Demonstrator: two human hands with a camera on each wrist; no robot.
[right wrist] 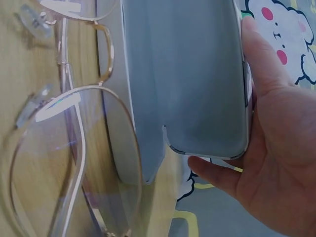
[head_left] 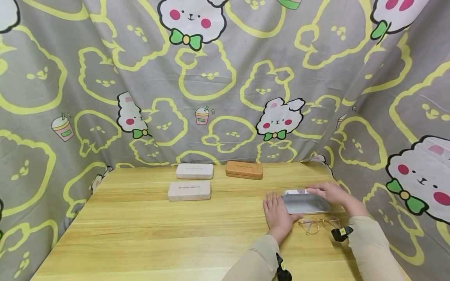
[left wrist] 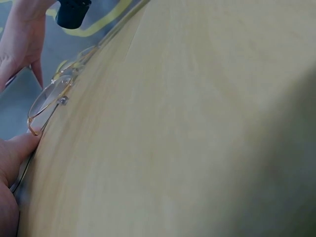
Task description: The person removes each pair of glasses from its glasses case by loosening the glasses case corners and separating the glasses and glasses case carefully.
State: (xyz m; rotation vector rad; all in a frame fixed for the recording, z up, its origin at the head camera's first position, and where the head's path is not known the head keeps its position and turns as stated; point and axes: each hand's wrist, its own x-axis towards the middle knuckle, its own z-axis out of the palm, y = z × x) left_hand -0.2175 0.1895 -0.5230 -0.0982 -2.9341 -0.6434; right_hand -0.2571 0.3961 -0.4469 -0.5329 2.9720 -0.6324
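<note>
The open eyeglass case (head_left: 306,204) sits on the counter (head_left: 158,238). The right hand (head_left: 331,193) grips its far side at the right end, fingers curled round it. At its left end, the left hand (head_left: 278,216) rests, fingers straight. Glasses (head_left: 311,226) lie just in front of the case.

Eyeglasses (head_left: 311,225) on the table (head_left: 140,234) before one case (head_left: 306,205), three other cases (head_left: 189,191) leftward

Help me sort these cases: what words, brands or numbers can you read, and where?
"REFUELING FOR CHINA": beige case; first word small, so less certain.
White case: lettering too faint.
Orange case: lettering too small.
Open case: no readable text.
</note>
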